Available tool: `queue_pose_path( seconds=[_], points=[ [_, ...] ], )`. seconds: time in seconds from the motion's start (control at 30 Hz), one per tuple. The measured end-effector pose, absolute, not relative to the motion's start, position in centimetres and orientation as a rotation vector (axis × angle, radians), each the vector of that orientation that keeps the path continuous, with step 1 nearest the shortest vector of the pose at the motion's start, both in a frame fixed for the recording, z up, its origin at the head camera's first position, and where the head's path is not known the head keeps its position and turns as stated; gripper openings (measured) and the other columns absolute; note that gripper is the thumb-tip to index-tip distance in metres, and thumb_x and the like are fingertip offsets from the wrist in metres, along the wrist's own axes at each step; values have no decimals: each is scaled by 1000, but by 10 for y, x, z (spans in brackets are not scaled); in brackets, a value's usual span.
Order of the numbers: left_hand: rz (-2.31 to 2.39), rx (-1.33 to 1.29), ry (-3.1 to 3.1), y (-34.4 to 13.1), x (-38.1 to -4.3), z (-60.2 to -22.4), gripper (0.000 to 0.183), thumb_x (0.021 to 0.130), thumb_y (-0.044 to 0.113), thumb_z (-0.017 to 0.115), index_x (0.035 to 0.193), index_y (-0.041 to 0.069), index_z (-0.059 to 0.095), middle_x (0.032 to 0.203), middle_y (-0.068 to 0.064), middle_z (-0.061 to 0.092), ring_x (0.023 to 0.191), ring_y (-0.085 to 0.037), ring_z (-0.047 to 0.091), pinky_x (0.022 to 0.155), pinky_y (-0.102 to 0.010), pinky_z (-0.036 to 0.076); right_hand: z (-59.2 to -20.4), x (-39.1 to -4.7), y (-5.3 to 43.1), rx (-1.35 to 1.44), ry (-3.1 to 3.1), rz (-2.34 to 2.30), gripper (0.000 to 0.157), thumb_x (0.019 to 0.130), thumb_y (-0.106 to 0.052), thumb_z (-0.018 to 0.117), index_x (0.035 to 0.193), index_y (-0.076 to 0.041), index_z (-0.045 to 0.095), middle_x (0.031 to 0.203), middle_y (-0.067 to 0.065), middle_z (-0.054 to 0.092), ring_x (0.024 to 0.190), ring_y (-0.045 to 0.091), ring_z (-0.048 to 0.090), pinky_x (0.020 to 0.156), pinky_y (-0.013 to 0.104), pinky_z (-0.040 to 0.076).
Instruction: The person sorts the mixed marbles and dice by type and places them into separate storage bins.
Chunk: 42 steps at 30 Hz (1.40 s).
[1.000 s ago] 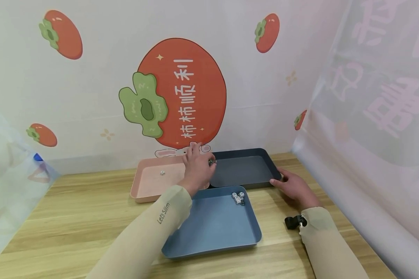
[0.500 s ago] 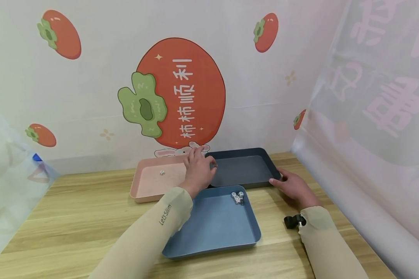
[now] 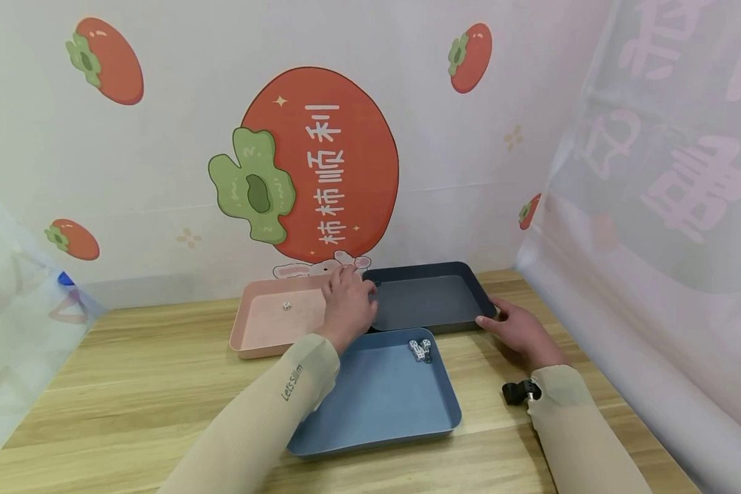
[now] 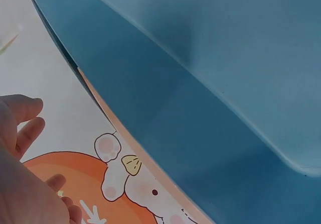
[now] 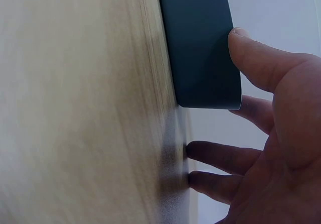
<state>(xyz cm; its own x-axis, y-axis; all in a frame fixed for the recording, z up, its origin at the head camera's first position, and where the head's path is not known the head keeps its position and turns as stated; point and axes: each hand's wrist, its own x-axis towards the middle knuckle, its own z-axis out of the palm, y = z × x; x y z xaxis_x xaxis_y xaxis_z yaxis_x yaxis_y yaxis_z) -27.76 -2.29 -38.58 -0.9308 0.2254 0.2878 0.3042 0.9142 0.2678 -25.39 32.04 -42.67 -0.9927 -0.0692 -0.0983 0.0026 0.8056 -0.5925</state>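
Observation:
My left hand (image 3: pixel 348 305) hovers over the meeting edges of the pink tray (image 3: pixel 253 336) and the dark navy tray (image 3: pixel 432 302). In the left wrist view its thumb and fingers are apart, holding nothing. A small dark object (image 3: pixel 377 283), too small to identify, lies at the navy tray's far left corner, just past the fingertips. My right hand (image 3: pixel 519 331) grips the navy tray's right near corner; the right wrist view has the thumb (image 5: pixel 253 56) against one wall and a finger behind the corner. One white die (image 3: pixel 287 306) sits in the pink tray.
A larger blue tray (image 3: pixel 383 398) stands nearest me, with several white dice (image 3: pixel 420 350) clustered at its far right corner. A black device (image 3: pixel 521 392) is by my right cuff. A printed curtain (image 3: pixel 444 151) backs the wooden table (image 3: pixel 148 384).
The small dark object was at my left fingertips a second ago and now lies apart from them in the navy tray. My left fingers have loosened and drawn slightly left. The right hand stays put.

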Motion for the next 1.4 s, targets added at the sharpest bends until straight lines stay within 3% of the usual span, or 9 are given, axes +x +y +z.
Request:
queue_pose_path(
  seconds=[0.5, 0.97, 1.4],
  points=[
    [-433, -393, -2850, -25, -277, -389, 19, 91, 22, 69, 109, 18, 73, 136, -14, 47, 136, -36, 23, 103, -58, 23, -428, -253, 321, -73, 2890, -939, 89, 96, -60, 55, 157, -2, 25, 148, 33, 37, 133, 51, 36, 103, 64, 32],
    [-540, -516, -2892, -8, -266, -388, 23, 92, 27, 70, 113, 19, 74, 150, -16, 38, 140, -35, 22, 103, -55, 25, -429, -253, 321, -64, 2895, -940, 87, 96, -58, 55, 157, -3, 26, 147, 33, 39, 133, 51, 38, 103, 64, 32],
    [-423, -716, -2973, 28, -246, -392, 18, 92, 37, 70, 104, 28, 79, 151, -12, 41, 140, -34, 24, 108, -58, 22, -429, -254, 321, -53, 2886, -934, 88, 96, -58, 55, 157, -3, 25, 147, 33, 39, 132, 51, 38, 103, 64, 33]
  ],
)
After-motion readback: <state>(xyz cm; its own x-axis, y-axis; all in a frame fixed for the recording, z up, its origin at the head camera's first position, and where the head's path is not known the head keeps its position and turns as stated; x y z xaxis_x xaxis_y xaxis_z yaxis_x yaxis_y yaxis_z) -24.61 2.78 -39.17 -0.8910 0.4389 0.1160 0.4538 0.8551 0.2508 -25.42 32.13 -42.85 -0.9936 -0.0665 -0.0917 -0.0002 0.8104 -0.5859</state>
